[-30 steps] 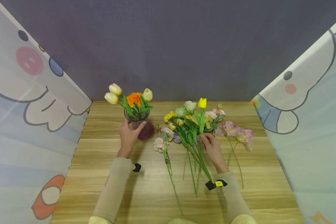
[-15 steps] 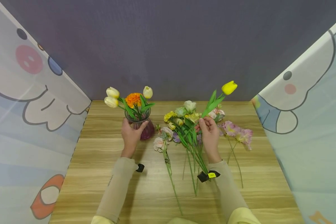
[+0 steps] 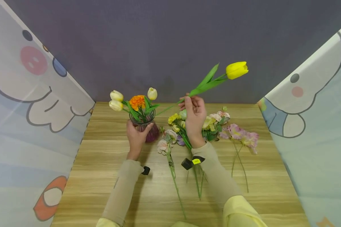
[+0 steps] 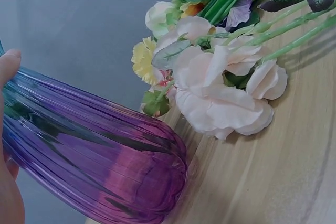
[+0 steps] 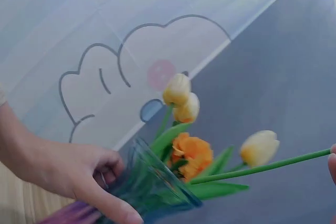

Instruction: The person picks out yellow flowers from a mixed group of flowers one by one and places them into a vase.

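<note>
Yellow tulip (image 3: 237, 70) pointing toward two o'clock, green stem (image 5: 283, 164) pinched in right hand (image 3: 195, 118), left hand (image 3: 137, 137) gripping ribbed purple vase (image 3: 152, 134), wood-grain table (image 3: 99, 157), grey wall (image 3: 159, 47)

no legible text or numbers

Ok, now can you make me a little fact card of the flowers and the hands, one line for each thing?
Left hand: left hand grips the purple vase
Right hand: right hand holds a yellow tulip by its stem
Yellow tulip's lower end: at the vase's mouth; inside or outside, can't tell
In the vase: three white-and-yellow tulips, one orange flower
Lying on the table: pale pink flowers, purple-pink flowers, and others
</note>
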Available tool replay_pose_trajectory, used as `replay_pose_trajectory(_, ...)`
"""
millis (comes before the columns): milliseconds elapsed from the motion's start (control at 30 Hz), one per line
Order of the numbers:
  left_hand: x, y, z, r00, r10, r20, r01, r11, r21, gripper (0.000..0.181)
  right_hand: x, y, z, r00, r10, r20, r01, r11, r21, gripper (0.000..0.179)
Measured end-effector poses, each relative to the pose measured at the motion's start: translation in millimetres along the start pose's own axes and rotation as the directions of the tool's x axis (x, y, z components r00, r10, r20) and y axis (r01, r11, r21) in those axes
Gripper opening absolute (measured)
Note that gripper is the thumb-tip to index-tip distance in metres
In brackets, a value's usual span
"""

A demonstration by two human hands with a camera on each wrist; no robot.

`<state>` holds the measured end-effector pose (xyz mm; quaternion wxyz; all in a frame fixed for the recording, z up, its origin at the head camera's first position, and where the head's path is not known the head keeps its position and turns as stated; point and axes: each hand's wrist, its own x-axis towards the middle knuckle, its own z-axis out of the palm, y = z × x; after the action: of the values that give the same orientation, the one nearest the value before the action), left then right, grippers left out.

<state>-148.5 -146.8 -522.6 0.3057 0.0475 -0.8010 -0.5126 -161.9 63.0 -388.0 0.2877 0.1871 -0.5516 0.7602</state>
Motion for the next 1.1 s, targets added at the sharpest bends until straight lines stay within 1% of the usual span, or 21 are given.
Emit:
replay_pose_trajectory(67,-0.5,-0.3,0.5,1.0,-0.001,-0.001,0.001,1.0,-0.009,0.068,0.8,3,10,1.0,-0.002,0.015,0.002,1.0,-0.008,0.018)
replay_pose_trajectory(133,-0.6,-0.7,0.9,1.0,-0.003,0.0,0.003,1.0,-0.015,0.068,-0.3,8,19,0.999,-0.007,0.044,0.01,0.999,-0.053,0.016)
replay_pose_trajectory(200,-0.6,-1.0,1.1,1.0,-0.003,-0.003,0.003,1.0,-0.018,0.067,-4.0,15,27,0.996,-0.015,0.085,0.026,0.991,-0.131,0.015)
replay_pose_trajectory(267,-0.4,-1.1,1.3,1.0,-0.004,-0.005,0.004,1.0,-0.022,0.067,-9.0,25,33,0.99,-0.009,0.139,0.042,0.972,-0.23,0.014)
replay_pose_trajectory(333,-0.4,-1.2,1.2,1.0,-0.007,-0.008,0.007,1.0,-0.025,0.067,-16.0,36,36,0.981,0.028,0.191,0.036,0.945,-0.325,0.014)
replay_pose_trajectory(433,-0.8,-1.1,1.3,1.0,-0.016,-0.005,0.016,1.0,-0.02,0.067,-28.0,52,36,0.963,0.116,0.243,0.002,0.901,-0.435,0.016)
replay_pose_trajectory(533,-1.2,-1.1,1.3,0.999,-0.033,0.002,0.033,0.999,-0.017,0.068,-39.3,61,32,0.945,0.206,0.256,-0.054,0.866,-0.497,0.019)
replay_pose_trajectory(600,-1.4,-1.4,1.2,0.999,-0.049,0.0,0.049,0.999,-0.015,0.069,-43.6,63,30,0.935,0.244,0.256,-0.083,0.855,-0.513,0.021)
replay_pose_trajectory(667,-1.6,-1.6,1.0,0.998,-0.064,-0.008,0.064,0.998,-0.018,0.07,-44.1,62,29,0.931,0.264,0.252,-0.108,0.858,-0.502,0.023)
replay_pose_trajectory(700,-1.7,-1.4,0.8,0.998,-0.067,-0.011,0.067,0.997,-0.024,0.07,-42.6,61,30,0.933,0.264,0.246,-0.115,0.864,-0.49,0.025)
replay_pose_trajectory(733,-1.8,-1.2,0.8,0.998,-0.068,-0.013,0.068,0.997,-0.028,0.07,-40.1,59,30,0.936,0.261,0.235,-0.123,0.872,-0.474,0.027)
replay_pose_trajectory(800,-1.8,-0.6,0.8,0.998,-0.064,-0.013,0.064,0.997,-0.035,0.07,-33.3,54,31,0.952,0.231,0.201,-0.125,0.893,-0.433,0.031)
replay_pose_trajectory(900,-1.9,0.6,1.1,0.998,-0.059,-0.004,0.059,0.997,-0.048,0.07,-21.1,46,32,0.981,0.148,0.123,-0.099,0.936,-0.339,0.034)
replay_pose_trajectory(967,-1.7,0.1,1.8,0.998,-0.063,0.001,0.063,0.997,-0.047,0.07,-13.9,41,32,0.994,0.078,0.074,-0.055,0.959,-0.278,0.03)
replay_pose_trajectory(1033,-1.6,-0.6,2.4,0.997,-0.074,0.002,0.074,0.996,-0.05,0.071,-8.1,37,32,0.999,0.018,0.046,-0.007,0.971,-0.237,0.024)
replay_pose_trajectory(1100,-1.4,-1.9,2.5,0.997,-0.083,0.002,0.083,0.995,-0.059,0.071,-4.3,33,32,0.998,-0.022,0.053,0.034,0.97,-0.24,0.022)
